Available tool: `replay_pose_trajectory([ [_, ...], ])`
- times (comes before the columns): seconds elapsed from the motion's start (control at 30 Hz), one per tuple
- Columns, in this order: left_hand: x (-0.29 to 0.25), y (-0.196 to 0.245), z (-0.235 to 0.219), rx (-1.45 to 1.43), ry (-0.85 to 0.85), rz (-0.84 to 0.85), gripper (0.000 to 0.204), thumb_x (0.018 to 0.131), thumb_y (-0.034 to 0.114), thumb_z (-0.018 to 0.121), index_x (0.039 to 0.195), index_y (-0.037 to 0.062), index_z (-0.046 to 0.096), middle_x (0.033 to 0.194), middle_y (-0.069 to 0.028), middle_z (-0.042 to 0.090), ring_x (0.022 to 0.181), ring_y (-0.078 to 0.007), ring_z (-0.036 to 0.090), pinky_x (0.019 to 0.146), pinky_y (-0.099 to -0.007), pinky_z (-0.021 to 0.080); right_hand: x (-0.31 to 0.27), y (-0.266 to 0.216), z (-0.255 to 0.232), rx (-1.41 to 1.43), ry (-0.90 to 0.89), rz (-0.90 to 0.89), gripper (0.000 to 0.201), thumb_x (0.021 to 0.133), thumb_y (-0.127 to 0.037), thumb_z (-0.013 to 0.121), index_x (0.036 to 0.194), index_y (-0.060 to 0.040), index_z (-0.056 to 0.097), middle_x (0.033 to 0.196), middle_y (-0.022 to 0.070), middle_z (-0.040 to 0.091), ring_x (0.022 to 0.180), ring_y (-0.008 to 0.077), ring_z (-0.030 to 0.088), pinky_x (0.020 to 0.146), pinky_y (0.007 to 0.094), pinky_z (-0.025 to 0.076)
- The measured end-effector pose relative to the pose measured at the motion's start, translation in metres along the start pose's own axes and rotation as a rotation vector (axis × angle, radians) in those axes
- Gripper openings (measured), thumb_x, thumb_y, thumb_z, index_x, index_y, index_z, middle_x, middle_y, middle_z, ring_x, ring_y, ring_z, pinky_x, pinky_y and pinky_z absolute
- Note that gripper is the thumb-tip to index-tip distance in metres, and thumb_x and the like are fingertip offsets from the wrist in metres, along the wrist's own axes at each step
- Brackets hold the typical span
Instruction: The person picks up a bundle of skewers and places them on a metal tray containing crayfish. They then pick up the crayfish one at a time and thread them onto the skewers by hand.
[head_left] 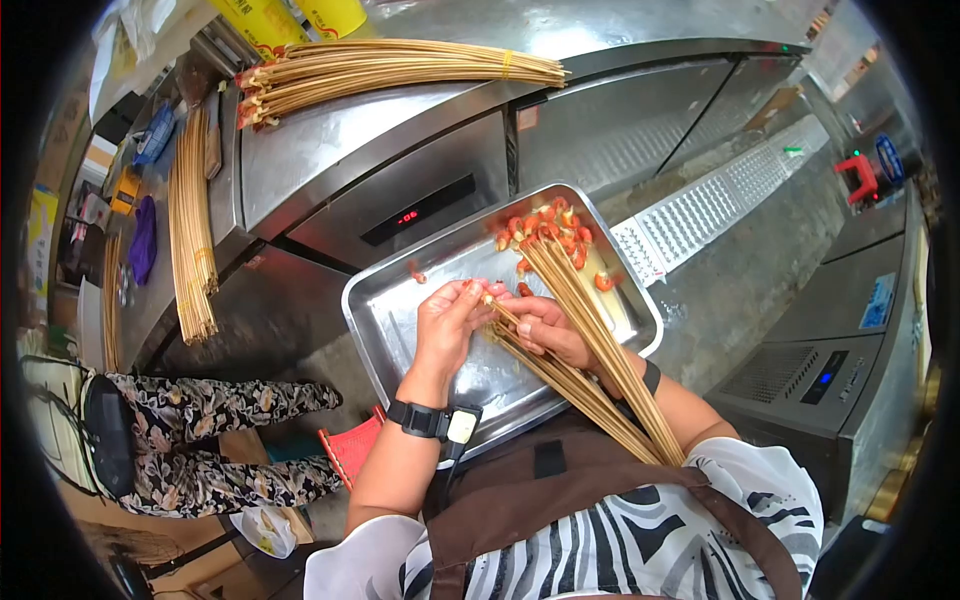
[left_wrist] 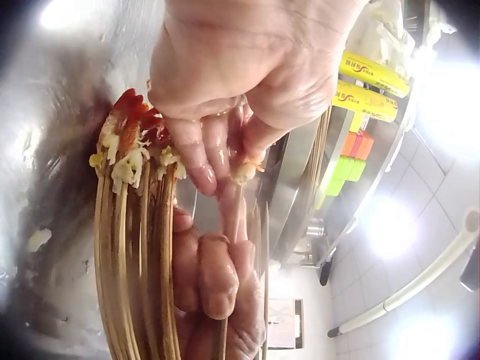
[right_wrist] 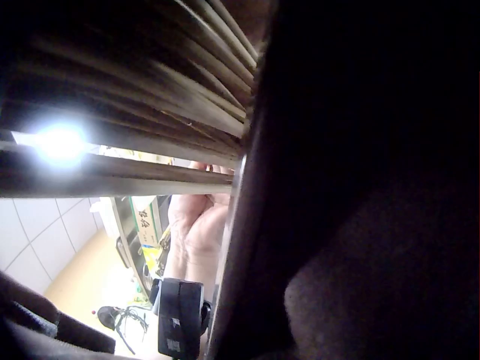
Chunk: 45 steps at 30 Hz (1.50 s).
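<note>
My left hand (head_left: 446, 322) pinches a small pale and red piece of meat, seemingly a crayfish tail (left_wrist: 245, 172), at the tip of a thin wooden skewer. My right hand (head_left: 562, 337) grips that skewer just below the tip, along with a few other bare skewers (head_left: 565, 378). A bundle of loaded skewers (head_left: 600, 325) slants across the right forearm, its red and white tails at the far end. Loose red crayfish tails (head_left: 555, 225) lie in the far right corner of the steel tray (head_left: 408, 345). In the right wrist view, skewers and dark cloth hide most of the work.
Tied bundles of filled skewers (head_left: 400, 75) and bare skewers (head_left: 190, 230) lie on the steel counter (head_left: 330, 130) ahead and left. Another person's patterned trousers (head_left: 230, 410) show at left. A steel cabinet (head_left: 800, 370) stands at right.
</note>
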<state>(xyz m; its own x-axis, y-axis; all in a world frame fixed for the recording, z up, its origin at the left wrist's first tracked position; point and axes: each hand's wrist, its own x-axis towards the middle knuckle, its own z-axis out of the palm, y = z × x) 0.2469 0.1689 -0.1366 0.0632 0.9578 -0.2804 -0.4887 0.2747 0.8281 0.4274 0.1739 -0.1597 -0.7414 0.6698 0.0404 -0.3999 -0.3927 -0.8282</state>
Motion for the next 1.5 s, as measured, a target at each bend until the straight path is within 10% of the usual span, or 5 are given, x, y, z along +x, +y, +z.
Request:
replay_pose_trajectory([
  [0.4, 0.003, -0.006, -0.004, 1.079, 0.256, 0.149, 0.018, 0.08, 0.018, 0.062, 0.093, 0.0071, 0.062, 0.081, -0.0024, 0.06, 0.061, -0.0126, 0.055, 0.058, -0.0264, 0.044, 0.002, -0.026, 0.006, -1.074, 0.147, -0.599, 0.034, 0.082, -0.012, 0.056, 0.115, -0.003, 0.053, 0.089, 0.0045, 0.055, 0.079, 0.0161, 0.052, 0.076, 0.0322, 0.042],
  [0.53, -0.001, 0.009, 0.015, 1.245, 0.259, 0.653, 0.021, 0.079, 0.016, 0.063, 0.097, 0.0059, 0.06, 0.08, -0.003, 0.06, 0.061, -0.0127, 0.055, 0.06, -0.026, 0.045, -0.002, -0.012, 0.003, -0.892, -0.029, -0.316, 0.022, 0.081, -0.012, 0.057, 0.101, -0.0022, 0.06, 0.09, 0.0096, 0.059, 0.087, 0.0228, 0.055, 0.079, 0.0339, 0.042],
  [0.73, -0.004, 0.021, 0.05, 0.358, 0.076, 0.029, 0.023, 0.084, 0.01, 0.06, 0.102, -0.0029, 0.053, 0.08, -0.009, 0.063, 0.069, -0.0099, 0.057, 0.062, -0.0217, 0.047, -0.001, -0.008, 0.006, -0.885, 0.026, -0.378, 0.016, 0.084, -0.013, 0.056, 0.095, -0.0029, 0.061, 0.09, 0.0111, 0.059, 0.089, 0.0224, 0.055, 0.079, 0.0338, 0.043],
  [1.2, -0.001, 0.013, 0.04, 0.214, -0.004, 0.056, 0.027, 0.08, 0.004, 0.062, 0.104, -0.0002, 0.051, 0.078, -0.0074, 0.062, 0.067, -0.0115, 0.058, 0.063, -0.0235, 0.046, -0.004, -0.002, -0.013, -0.834, 0.131, -0.506, 0.016, 0.088, -0.012, 0.047, 0.092, -0.0011, 0.057, 0.088, 0.0091, 0.059, 0.084, 0.0175, 0.056, 0.079, 0.0297, 0.042],
  [1.5, 0.021, 0.023, 0.007, 0.882, 0.129, 0.138, 0.019, 0.082, 0.009, 0.059, 0.099, -0.0007, 0.057, 0.082, -0.0086, 0.064, 0.073, -0.0141, 0.06, 0.065, -0.026, 0.047, -0.005, -0.015, 0.002, -0.141, 0.137, 0.084, 0.014, 0.092, -0.019, 0.045, 0.093, -0.0068, 0.051, 0.069, -0.0008, 0.052, 0.063, 0.0057, 0.049, 0.059, 0.0199, 0.038],
])
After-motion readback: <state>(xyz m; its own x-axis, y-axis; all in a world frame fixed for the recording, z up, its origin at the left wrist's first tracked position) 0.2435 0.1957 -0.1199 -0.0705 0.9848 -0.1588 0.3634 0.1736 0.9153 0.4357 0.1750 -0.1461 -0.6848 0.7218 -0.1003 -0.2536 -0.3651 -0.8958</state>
